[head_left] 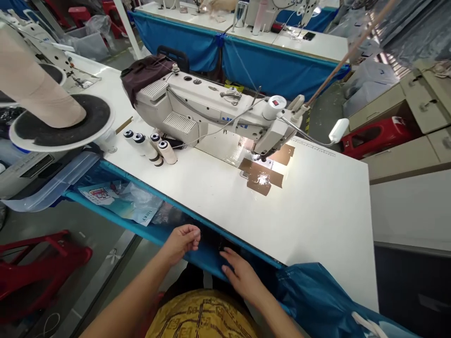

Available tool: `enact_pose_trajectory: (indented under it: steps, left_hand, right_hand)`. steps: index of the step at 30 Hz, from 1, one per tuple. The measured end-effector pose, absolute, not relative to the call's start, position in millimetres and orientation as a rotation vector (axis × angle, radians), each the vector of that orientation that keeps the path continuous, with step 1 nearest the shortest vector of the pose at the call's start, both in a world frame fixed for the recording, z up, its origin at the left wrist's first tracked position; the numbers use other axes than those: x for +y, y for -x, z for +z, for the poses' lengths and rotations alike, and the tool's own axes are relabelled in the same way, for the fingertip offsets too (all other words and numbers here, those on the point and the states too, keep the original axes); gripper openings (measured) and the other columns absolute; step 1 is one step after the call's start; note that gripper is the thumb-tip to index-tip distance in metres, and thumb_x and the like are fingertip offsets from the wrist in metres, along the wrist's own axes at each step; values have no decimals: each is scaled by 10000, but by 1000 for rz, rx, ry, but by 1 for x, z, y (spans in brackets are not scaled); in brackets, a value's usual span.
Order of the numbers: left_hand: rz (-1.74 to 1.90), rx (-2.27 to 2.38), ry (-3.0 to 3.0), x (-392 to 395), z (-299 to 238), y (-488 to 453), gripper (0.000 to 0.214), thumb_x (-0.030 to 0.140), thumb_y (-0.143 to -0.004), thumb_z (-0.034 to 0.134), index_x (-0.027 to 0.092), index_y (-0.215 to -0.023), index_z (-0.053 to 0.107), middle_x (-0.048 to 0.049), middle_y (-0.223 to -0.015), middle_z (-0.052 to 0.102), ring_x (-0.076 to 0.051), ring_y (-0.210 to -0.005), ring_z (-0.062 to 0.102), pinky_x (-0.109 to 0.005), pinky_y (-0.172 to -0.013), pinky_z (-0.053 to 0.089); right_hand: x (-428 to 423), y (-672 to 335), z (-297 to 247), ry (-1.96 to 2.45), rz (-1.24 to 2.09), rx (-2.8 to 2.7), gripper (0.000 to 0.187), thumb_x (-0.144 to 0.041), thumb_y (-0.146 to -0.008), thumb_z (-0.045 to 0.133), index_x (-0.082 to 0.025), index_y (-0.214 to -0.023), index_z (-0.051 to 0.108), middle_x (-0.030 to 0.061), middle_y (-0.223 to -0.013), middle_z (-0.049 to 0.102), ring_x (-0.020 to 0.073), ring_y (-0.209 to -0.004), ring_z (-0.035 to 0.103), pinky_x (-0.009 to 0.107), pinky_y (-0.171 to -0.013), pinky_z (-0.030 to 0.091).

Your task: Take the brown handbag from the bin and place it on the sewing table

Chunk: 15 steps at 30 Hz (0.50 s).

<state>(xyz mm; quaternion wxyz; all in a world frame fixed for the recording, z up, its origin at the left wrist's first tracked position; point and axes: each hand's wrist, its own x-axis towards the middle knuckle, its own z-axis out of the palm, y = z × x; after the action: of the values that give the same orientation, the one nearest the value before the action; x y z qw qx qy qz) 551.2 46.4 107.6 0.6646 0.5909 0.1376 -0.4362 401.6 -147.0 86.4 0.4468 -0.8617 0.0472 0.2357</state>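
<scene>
At the front edge of the white table (324,202), we find both hands over a blue cloth trough (105,212) slung just below the tabletop. We see its cloth as glossy and slack, bright along the outer rim and dark inside, where the tabletop overhangs and hides part of the interior. Toward its left end we note a pale blue printed packet (116,199), with crumpled clear plastic (144,195) beside it. Near the middle, the left hand (183,241) has its thumb and curled fingers pressed together; we cannot tell whether anything is pinched there. Apart from it, the right hand (243,277) has its fingers loosely spread and thumb away from them, close to the dark opening. At the right, we see bunched blue cloth (313,286) along the edge.

On the table, we observe a white sewing machine (200,98), a dark cover (148,75) draped over its left end. Under its lit needle end we see flat brown pieces (264,178), shiny with glare; left of them we note a cluster of spools (167,152). At the upper left, a large pale cone (52,98) on a round black disc (42,134) stands in the way of our view behind it. Below, we see a red stool (31,272) on the floor.
</scene>
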Motion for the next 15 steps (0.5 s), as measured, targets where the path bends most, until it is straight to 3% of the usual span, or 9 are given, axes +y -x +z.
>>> enact_pose_trajectory:
  steps: [3, 7, 9, 13, 15]
  left_hand:
    - [-964, 386, -1312, 60, 111, -556, 582, 516, -532, 855, 113, -890, 636, -3, -685, 581, -84, -584, 524, -230, -561, 479]
    - [-1078, 312, -1305, 48, 108, -547, 608, 522, -582, 815, 90, -975, 647, -42, -763, 622, -112, -621, 569, -255, -582, 491]
    - [-1118, 272, -1274, 37, 107, -540, 570, 519, -610, 784, 93, -960, 638, -23, -719, 594, -96, -572, 533, -232, -521, 440]
    - [-1075, 369, -1140, 35, 112, -536, 435, 446, -623, 758, 123, -872, 605, 30, -623, 490, -52, -482, 390, -197, -439, 280]
    - [-1025, 423, -1092, 47, 116, -537, 399, 443, -634, 761, 139, -824, 584, 50, -588, 421, -39, -461, 319, -195, -437, 217]
  right_hand:
    - [-160, -413, 58, 2193, 890, 213, 499, -316, -915, 501, -87, -1357, 525, 186, -1401, 489, 301, -1322, 449, 462, -1079, 409]
    - [-153, -432, 36, 2246, 913, 138, 499, -241, -866, 564, -88, -1340, 540, 177, -1347, 552, 286, -1256, 528, 428, -1072, 422]
    - [-147, -436, 28, 2277, 889, 107, 496, -233, -859, 577, -104, -1337, 545, 161, -1347, 558, 264, -1256, 531, 394, -1079, 419]
    - [-137, -438, -1, 2378, 835, 160, 602, -95, -701, 698, -57, -1288, 574, 222, -1333, 550, 340, -1257, 513, 433, -1048, 435]
    - [-133, -440, -23, 2411, 742, 200, 626, -54, -650, 730, -68, -1260, 591, 208, -1283, 591, 343, -1218, 547, 451, -1018, 457]
